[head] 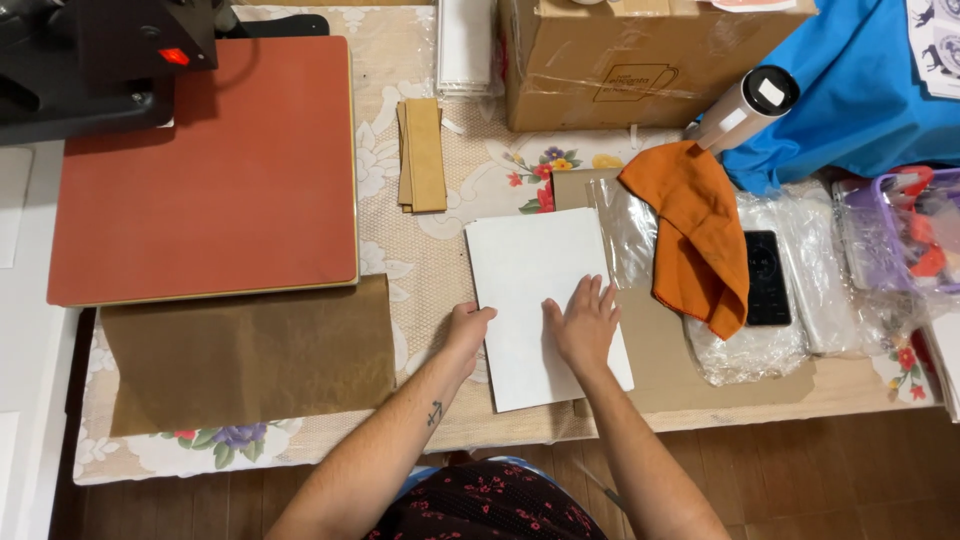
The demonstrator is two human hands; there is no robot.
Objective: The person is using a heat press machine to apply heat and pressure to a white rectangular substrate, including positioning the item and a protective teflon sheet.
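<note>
While both hands press a white sheet (545,300) near the worktop's (430,265) front edge

Left hand (468,330) curls against the sheet's left edge, fingers together; right hand (583,322) lies flat on it, fingers spread. Brown paper (250,350) lies left; an orange cloth (695,235) right. Farther back sit a red press pad (205,170) and a cardboard box (640,60).

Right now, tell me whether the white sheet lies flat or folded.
Flat: the white sheet lies spread, right hand pressing it.
</note>
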